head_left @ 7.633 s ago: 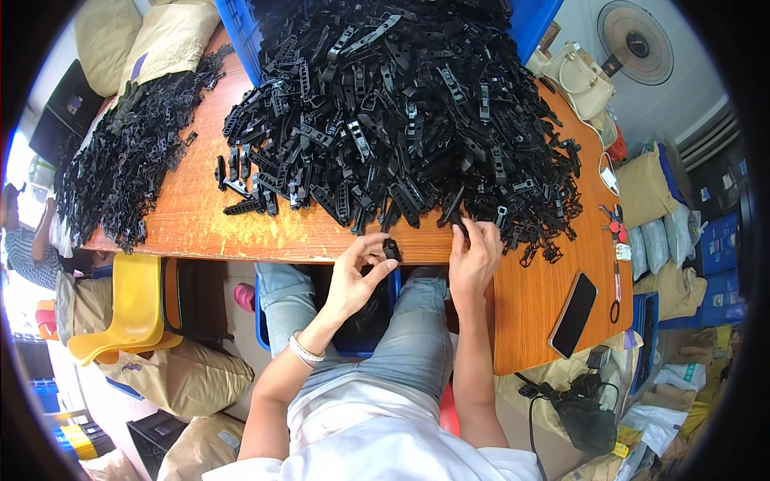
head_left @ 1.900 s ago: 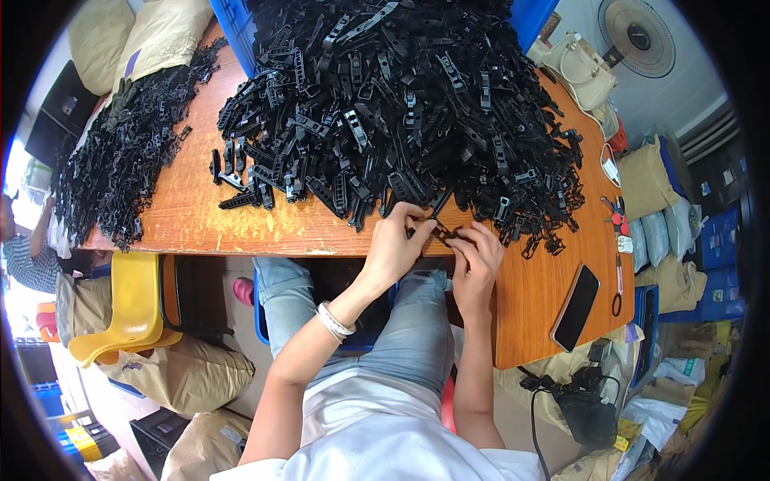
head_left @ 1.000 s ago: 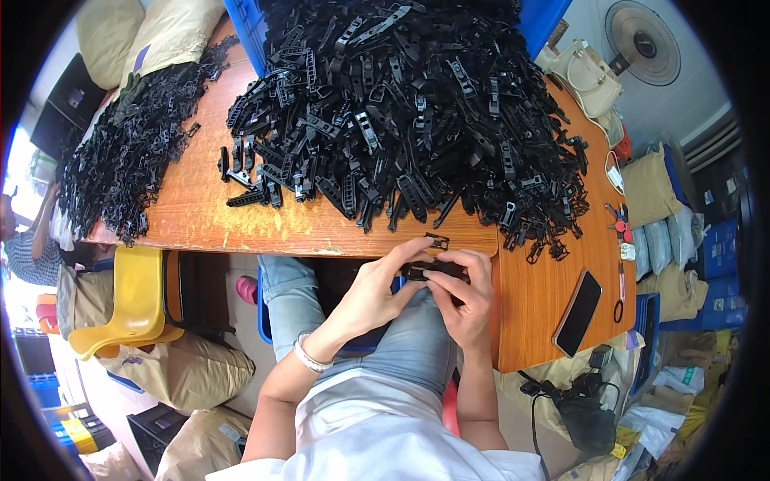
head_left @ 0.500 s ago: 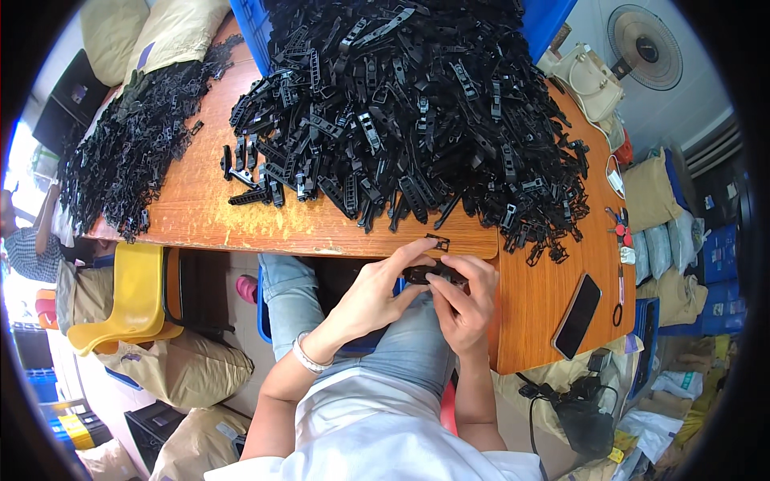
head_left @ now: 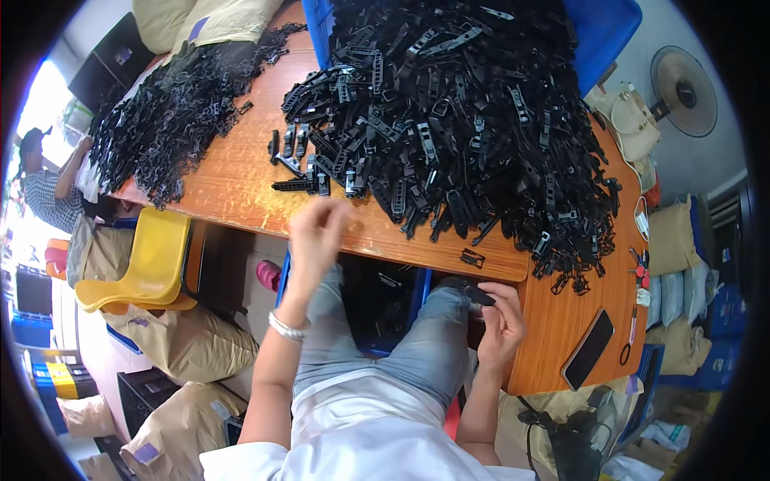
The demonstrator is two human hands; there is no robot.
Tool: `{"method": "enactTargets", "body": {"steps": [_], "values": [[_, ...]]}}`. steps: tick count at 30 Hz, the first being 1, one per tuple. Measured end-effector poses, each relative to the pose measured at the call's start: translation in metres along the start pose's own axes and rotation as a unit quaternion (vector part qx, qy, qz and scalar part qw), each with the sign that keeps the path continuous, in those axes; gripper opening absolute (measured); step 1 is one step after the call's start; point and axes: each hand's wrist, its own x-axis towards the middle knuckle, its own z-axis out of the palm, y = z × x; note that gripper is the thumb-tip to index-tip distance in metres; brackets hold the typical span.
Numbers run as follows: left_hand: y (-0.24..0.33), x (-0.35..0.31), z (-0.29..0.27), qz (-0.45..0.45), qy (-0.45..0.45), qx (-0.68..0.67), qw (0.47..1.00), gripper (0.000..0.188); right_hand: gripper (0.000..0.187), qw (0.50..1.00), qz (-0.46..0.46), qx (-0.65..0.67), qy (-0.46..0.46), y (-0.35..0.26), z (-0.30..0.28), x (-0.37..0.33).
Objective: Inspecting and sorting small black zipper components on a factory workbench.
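A big heap of black plastic clips [head_left: 457, 120] covers the far side of the orange wooden table [head_left: 241, 192]. My left hand [head_left: 317, 232] is raised over the table's near edge, fingers loosely apart and blurred, with nothing seen in it. My right hand [head_left: 501, 321] sits low by my knee, at the table's edge, closed around a small black clip piece [head_left: 480, 295]. One single black clip [head_left: 472, 258] lies alone on the wood just above that hand. A few separate clips [head_left: 297, 164] lie at the heap's left fringe.
A second pile of black parts [head_left: 172, 120] lies at the table's left end, where another person [head_left: 48, 188] sits. A blue bin [head_left: 609, 32] holds the heap's far side. A phone [head_left: 588, 361], scissors [head_left: 634, 325], yellow chair [head_left: 148, 260] and sacks surround me.
Both hands were together on a clip at the table edge. My left hand has since let go and swung up and left toward the heap; my right keeps the piece near my knee.
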Motion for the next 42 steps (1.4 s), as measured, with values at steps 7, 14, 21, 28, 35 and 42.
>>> {"method": "enactTargets", "body": {"steps": [7,14,21,28,35,42], "values": [[-0.052,0.046,-0.051,0.105,0.112,0.347,0.925,0.01,0.013,0.988,0.095,0.085,0.092,0.017,0.004,-0.013],[-0.063,0.105,-0.052,0.097,0.14,0.3,0.939,0.01,0.016,0.99,0.107,0.063,0.06,0.02,0.004,-0.019],[-0.064,0.135,-0.035,0.096,0.099,0.242,0.96,0.01,0.014,0.99,0.133,0.053,0.017,0.031,0.004,-0.028],[-0.032,0.138,-0.014,0.148,0.13,0.194,0.961,0.008,0.013,0.984,0.171,0.042,0.003,0.03,0.008,-0.028],[0.008,0.12,0.026,0.223,0.027,0.141,0.964,0.008,0.012,0.986,0.16,0.05,-0.009,0.031,0.01,-0.028],[0.034,0.129,0.055,0.374,-0.104,0.212,0.897,0.019,0.008,0.984,0.162,0.066,-0.021,0.024,0.013,-0.026]]}}
